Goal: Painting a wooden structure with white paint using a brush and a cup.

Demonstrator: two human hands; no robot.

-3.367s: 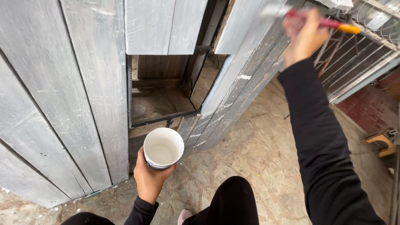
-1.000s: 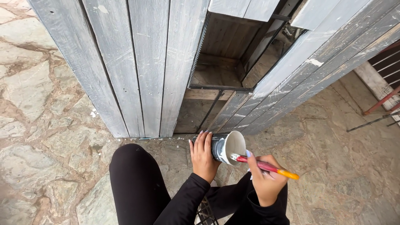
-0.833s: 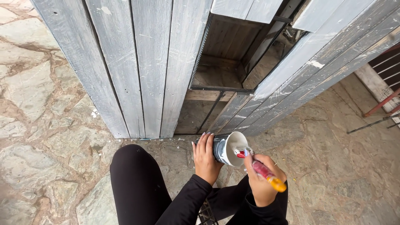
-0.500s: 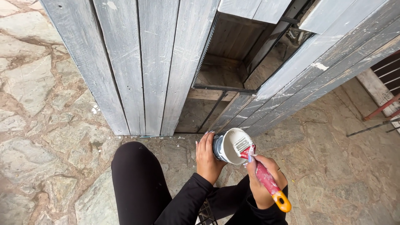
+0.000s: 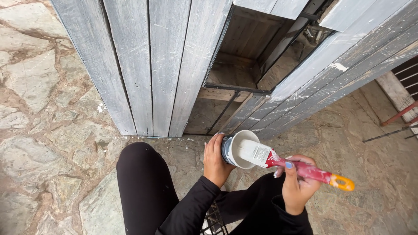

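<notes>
Your right hand (image 5: pixel 296 187) gripped the brush (image 5: pixel 300 167), whose handle had swung level again, bristles now deep inside the cup (image 5: pixel 237 150). Your left hand (image 5: pixel 215 156) wrapped the cup, below the fence (image 5: pixel 148 65). Brush was loading paint.

Plank wall (image 5: pixel 148 65) blocks ahead; its opening (image 5: pixel 244 82) gapes

Grey weathered plank wall (image 5: pixel 148 65), open hatch (image 5: pixel 248 65), stone paving (image 5: pixel 48 130)
</notes>
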